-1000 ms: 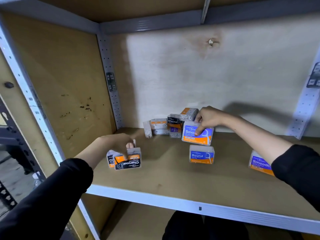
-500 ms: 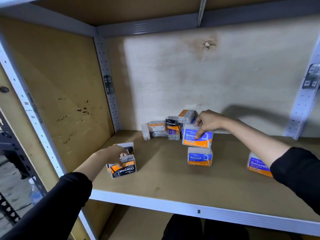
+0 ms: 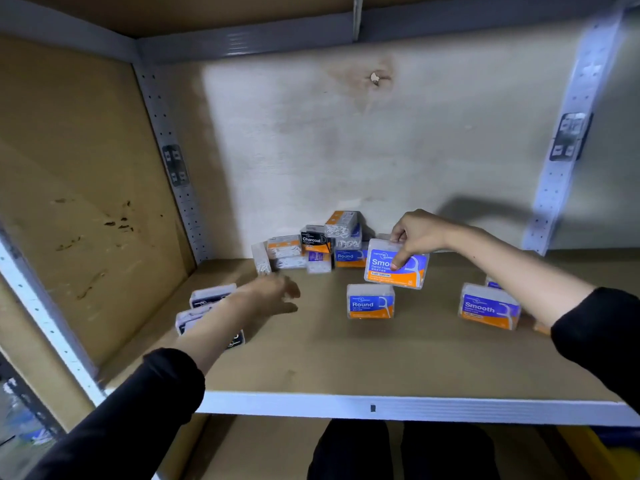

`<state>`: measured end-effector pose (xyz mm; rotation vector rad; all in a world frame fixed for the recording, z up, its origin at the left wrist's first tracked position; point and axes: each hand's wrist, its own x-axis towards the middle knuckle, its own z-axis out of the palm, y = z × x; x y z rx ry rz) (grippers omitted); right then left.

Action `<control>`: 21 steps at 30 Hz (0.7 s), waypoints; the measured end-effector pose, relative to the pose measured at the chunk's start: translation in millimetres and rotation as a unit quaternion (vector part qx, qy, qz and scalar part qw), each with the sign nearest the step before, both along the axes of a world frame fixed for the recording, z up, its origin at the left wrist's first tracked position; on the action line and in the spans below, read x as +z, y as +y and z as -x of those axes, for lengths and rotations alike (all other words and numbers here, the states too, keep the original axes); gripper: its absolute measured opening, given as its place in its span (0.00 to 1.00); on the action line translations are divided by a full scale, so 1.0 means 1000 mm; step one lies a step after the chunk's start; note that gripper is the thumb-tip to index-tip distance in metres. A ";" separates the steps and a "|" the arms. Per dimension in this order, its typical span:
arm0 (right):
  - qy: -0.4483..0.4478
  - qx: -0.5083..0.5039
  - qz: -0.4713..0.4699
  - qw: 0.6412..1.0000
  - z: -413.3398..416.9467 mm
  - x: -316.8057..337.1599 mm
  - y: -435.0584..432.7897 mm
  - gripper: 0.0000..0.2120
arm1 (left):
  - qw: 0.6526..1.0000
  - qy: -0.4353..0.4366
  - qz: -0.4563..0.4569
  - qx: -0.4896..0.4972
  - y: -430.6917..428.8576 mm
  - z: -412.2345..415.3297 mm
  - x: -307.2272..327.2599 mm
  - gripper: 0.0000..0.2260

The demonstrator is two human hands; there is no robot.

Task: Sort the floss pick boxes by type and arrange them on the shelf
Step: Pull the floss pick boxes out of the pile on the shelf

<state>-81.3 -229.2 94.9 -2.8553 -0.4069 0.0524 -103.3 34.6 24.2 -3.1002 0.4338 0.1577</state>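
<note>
As it quits Charcoal boxes (image 3: 210, 295), left hand (image 3: 273, 295) opens

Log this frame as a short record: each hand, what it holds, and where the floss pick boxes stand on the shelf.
left hand: open, blurred, holds nothing
right hand: grips the held Smooth box in front of the pile
pile: mixed boxes, back of the shelf
Charcoal boxes: left side, partly hidden by the left forearm
Round box: upright, middle
standing Smooth box: upright, right side
</note>
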 end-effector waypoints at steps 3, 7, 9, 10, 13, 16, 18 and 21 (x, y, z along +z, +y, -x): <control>-0.003 -0.032 0.004 0.999 0.012 -0.001 -0.025 0.21 | 0.996 -0.009 0.017 -0.086 -0.051 0.001 -0.010 0.17; -0.001 -0.086 0.017 0.996 0.031 -0.006 -0.064 0.22 | 0.987 -0.013 0.047 -0.154 -0.119 0.008 -0.029 0.16; 0.006 -0.114 0.018 0.993 0.041 -0.009 -0.083 0.22 | 0.982 0.001 0.066 -0.177 -0.150 0.009 -0.041 0.15; 0.009 -0.126 0.020 0.992 0.046 -0.009 -0.092 0.21 | 0.980 0.003 0.069 -0.185 -0.163 0.008 -0.047 0.16; 0.015 -0.159 0.035 0.987 0.060 -0.011 -0.117 0.19 | 0.979 -0.001 0.076 -0.191 -0.196 0.004 -0.063 0.17; 0.026 -0.189 0.037 0.981 0.071 -0.015 -0.139 0.19 | 0.984 -0.008 0.092 -0.154 -0.221 -0.001 -0.077 0.17; 0.027 -0.204 0.044 0.978 0.075 -0.020 -0.150 0.20 | 0.986 -0.020 0.091 -0.135 -0.234 -0.003 -0.085 0.17; 0.029 -0.221 0.055 0.973 0.081 -0.027 -0.162 0.20 | 0.988 -0.030 0.099 -0.113 -0.246 -0.003 -0.094 0.17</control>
